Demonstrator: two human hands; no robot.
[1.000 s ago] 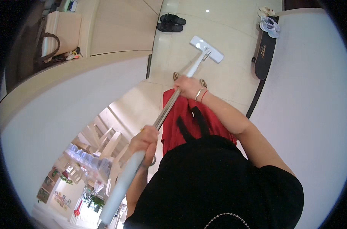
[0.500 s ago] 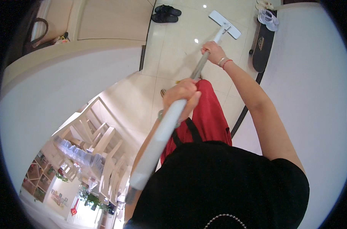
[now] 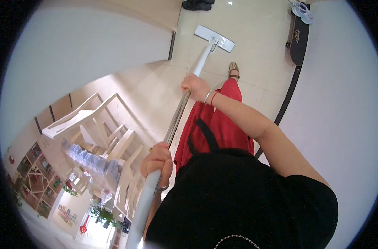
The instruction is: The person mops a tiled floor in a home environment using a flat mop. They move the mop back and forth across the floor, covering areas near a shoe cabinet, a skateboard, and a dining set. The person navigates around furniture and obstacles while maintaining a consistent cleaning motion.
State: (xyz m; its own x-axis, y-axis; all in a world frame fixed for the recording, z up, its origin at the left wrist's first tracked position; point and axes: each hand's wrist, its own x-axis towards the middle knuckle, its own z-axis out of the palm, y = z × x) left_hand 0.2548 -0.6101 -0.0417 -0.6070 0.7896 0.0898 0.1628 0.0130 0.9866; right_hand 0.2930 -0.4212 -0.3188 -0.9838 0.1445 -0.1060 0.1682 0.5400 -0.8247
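A flat mop with a white and silver pole (image 3: 178,114) slants from the lower left up toward the top middle. Its rectangular white head (image 3: 215,38) lies on the glossy tiled floor. My right hand (image 3: 196,87) is wrapped round the pole where the white lower section meets the metal part. Lower down in the picture, nearer my body, my left hand (image 3: 156,161) grips the pole at the top of its thick white handle (image 3: 144,207). My foot in a striped shoe (image 3: 234,70) shows below the mop head, at the hem of my red skirt or trousers.
A black skateboard (image 3: 299,41) lies along the right wall, with pale sandals (image 3: 302,12) at its far end. Dark slippers (image 3: 197,4) are at the top. A white wall end (image 3: 171,45) juts in from the left. White chairs (image 3: 122,143) and a covered table are at lower left.
The mop head has come nearer and moved left over the floor. Both hands have drawn back toward my body and leftward with the pole. My foot has come into view.
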